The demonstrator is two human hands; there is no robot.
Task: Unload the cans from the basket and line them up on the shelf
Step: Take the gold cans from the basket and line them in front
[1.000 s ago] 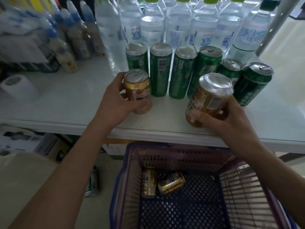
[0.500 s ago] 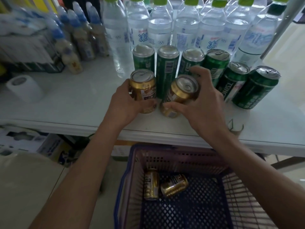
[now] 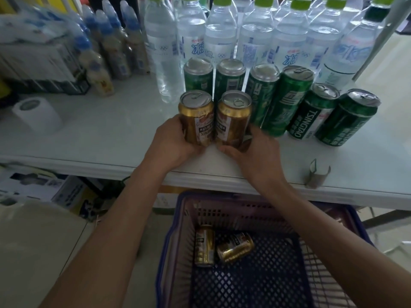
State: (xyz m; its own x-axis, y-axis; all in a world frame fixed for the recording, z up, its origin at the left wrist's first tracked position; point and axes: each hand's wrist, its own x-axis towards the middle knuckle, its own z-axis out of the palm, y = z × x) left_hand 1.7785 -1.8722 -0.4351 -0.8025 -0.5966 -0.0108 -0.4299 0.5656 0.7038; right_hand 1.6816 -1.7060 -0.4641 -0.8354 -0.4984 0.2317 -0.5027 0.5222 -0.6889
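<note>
Two gold cans stand upright and touching on the white shelf (image 3: 111,138). My left hand (image 3: 171,143) grips the left gold can (image 3: 196,117); my right hand (image 3: 255,152) grips the right gold can (image 3: 233,121) low on its side. Behind them runs a row of several green cans (image 3: 287,101). Below the shelf's front edge sits the purple and blue basket (image 3: 329,218), with two more gold cans lying on its floor, one (image 3: 204,245) lengthwise and one (image 3: 235,247) slanted beside it.
Clear water bottles with green caps (image 3: 255,38) fill the back of the shelf. Blue-capped bottles (image 3: 115,52) and a wrapped pack stand at the back left. A toilet roll (image 3: 36,114) sits at the left. A torn cardboard tube (image 3: 317,174) lies near the front edge at the right.
My right hand carried its gold can leftward, stood it upright, and now holds it against the left can. My left hand stayed on its can.
</note>
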